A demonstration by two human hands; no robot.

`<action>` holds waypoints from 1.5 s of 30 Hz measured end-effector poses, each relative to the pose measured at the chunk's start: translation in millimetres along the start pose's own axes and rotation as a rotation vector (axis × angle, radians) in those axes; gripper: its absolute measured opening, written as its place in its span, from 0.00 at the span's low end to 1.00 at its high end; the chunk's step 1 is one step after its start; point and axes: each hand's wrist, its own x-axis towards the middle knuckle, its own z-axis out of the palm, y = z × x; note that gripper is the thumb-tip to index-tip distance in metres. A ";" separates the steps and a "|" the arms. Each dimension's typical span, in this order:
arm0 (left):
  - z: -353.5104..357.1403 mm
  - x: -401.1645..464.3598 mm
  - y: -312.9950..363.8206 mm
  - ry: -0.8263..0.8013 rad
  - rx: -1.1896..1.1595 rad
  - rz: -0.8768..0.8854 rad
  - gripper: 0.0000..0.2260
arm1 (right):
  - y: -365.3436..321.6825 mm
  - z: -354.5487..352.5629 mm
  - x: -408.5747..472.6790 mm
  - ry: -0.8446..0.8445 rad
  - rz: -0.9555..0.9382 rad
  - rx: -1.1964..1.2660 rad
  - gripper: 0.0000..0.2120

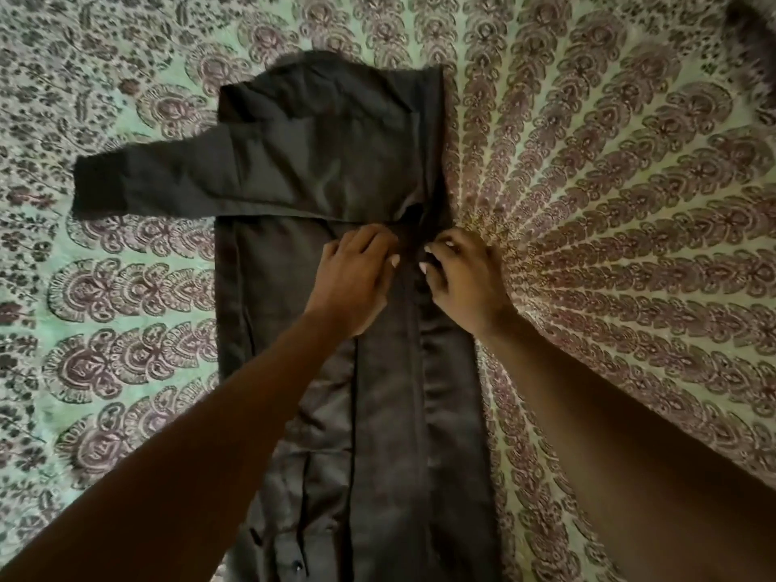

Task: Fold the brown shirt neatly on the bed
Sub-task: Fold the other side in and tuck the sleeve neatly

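The brown shirt [336, 170] lies flat and lengthwise down the middle of the bed [609, 245]. One sleeve sticks out to the left, its cuff at mid-left. The right side is folded inward, with a sleeve strip running down the shirt's right half. My left hand [357, 279] rests on the shirt's middle, its fingers bent onto the cloth. My right hand [462, 279] sits just to its right, fingers pinching the folded strip. Whether the left hand grips cloth or only presses it is unclear.
A green bedspread with a purple and dark floral pattern covers the whole bed around the shirt. A dark blurred object [751, 48] lies at the top right corner. Buttons show near the shirt's bottom edge [298, 564].
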 end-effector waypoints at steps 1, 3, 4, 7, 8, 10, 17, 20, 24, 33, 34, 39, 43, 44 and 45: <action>-9.4 3.9 -10.4 0.066 -0.035 -0.068 0.13 | -7.2 -0.3 8.3 0.026 0.027 0.034 0.16; -26.2 13.8 -35.2 0.166 -0.054 -0.261 0.13 | -19.7 0.5 26.7 0.031 0.078 0.079 0.20; -35.3 20.2 -50.2 0.197 -0.049 -0.381 0.15 | -26.0 1.5 38.7 0.025 0.101 0.075 0.22; -65.0 40.3 -96.2 0.249 -0.109 -0.823 0.22 | -43.4 8.8 71.1 -0.001 0.169 0.018 0.25; -74.4 44.3 -108.5 0.267 -0.162 -0.979 0.25 | -47.0 12.5 76.9 -0.017 0.189 0.003 0.26; -92.8 48.0 -135.5 0.328 -0.296 -1.242 0.28 | -56.5 20.7 86.3 -0.069 0.225 -0.017 0.28; -106.3 45.4 -233.5 0.563 -0.664 -1.464 0.13 | -69.2 45.2 88.4 0.001 0.265 -0.161 0.31; -113.2 48.0 -234.7 0.571 -0.688 -1.355 0.07 | -63.6 40.6 94.9 -0.032 0.238 -0.192 0.33; -121.5 55.8 -208.1 0.693 -0.560 -1.114 0.15 | -56.8 37.5 100.4 -0.049 0.197 -0.249 0.33; -91.7 42.9 -53.6 0.409 -0.519 -0.170 0.02 | -52.2 9.7 104.4 -0.153 0.275 0.044 0.21; -85.2 36.9 -37.6 0.368 -0.533 -0.106 0.02 | -49.6 0.7 106.7 -0.135 0.342 0.255 0.16; -52.6 -0.4 13.3 0.106 -0.502 0.242 0.11 | -5.3 -35.3 98.2 -0.207 0.662 1.298 0.24; -34.1 -31.6 42.1 -0.086 -0.402 0.421 0.16 | 13.1 -62.7 74.4 -0.596 0.798 1.351 0.39; -31.3 -38.9 51.2 -0.096 -0.370 0.473 0.16 | 13.9 -68.6 64.2 -0.692 0.794 1.275 0.36; -28.9 -45.4 59.6 -0.089 -0.336 0.528 0.13 | 15.1 -74.2 52.7 -0.738 0.764 1.207 0.29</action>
